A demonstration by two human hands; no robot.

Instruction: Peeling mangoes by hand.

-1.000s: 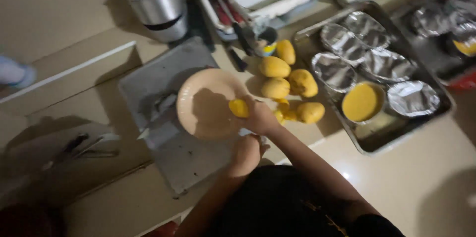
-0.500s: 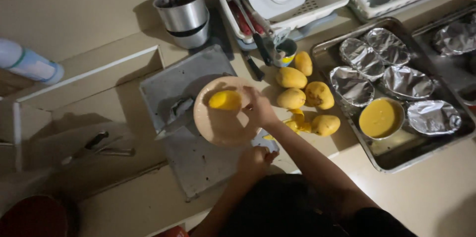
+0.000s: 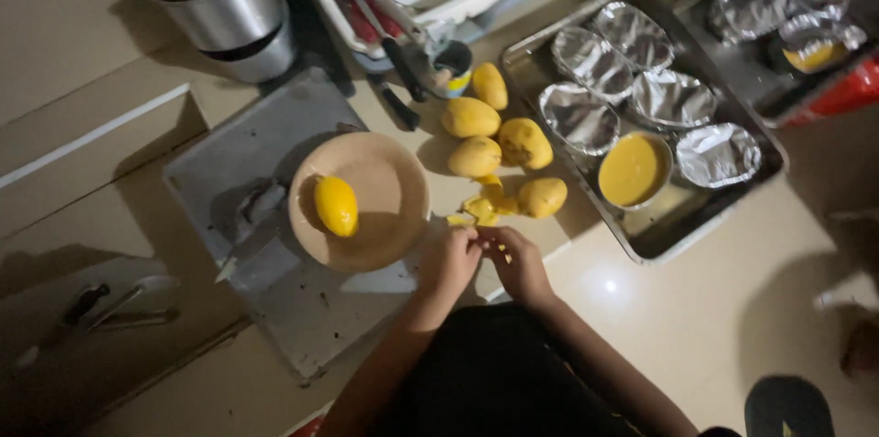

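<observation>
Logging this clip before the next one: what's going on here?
A person is working on a floor with mangoes. Both hands, left and right, meet over a small yellow peel scrap beside a pile of peels. One peeled mango lies on a round plate set on a metal board. Five whole mangoes sit nearby. In the tray, one foil cup holds yellow pulp; the others look empty.

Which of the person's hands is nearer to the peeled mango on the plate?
Left. The left hand is just off the plate's lower right rim, a short way from the peeled mango. The right hand lies farther right, beyond the left hand.
</observation>
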